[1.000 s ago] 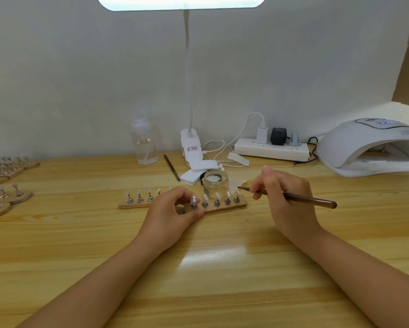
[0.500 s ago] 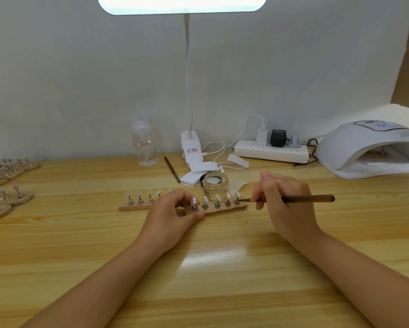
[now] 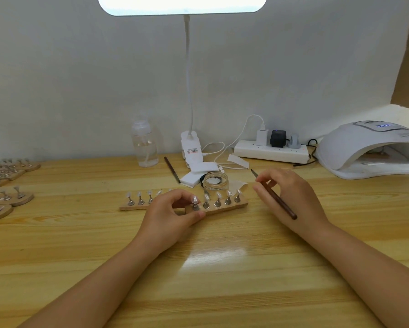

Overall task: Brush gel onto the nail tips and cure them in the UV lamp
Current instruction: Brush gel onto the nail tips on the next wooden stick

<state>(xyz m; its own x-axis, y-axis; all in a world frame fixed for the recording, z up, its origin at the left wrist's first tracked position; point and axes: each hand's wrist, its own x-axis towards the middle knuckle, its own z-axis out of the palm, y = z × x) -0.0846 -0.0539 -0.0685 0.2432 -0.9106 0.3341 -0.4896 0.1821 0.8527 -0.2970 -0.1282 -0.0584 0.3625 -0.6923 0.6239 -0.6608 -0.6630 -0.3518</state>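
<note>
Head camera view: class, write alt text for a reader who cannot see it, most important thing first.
A person's left hand steadies a wooden strip of nail tips on stands, while the right hand holds a brown brush, bristles raised away from the tips. A small glass jar stands just behind the strip, and a white UV lamp sits far right on the wooden table.

Clear bottle (image 3: 144, 147), desk lamp (image 3: 182, 5), power strip (image 3: 270, 152) w/ plugs, spare brush (image 3: 172, 169) at back.

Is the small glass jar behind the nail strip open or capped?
Open. The glass jar shows a bare round mouth with no lid on it; a dark round piece, perhaps its cap, lies behind it.
</note>
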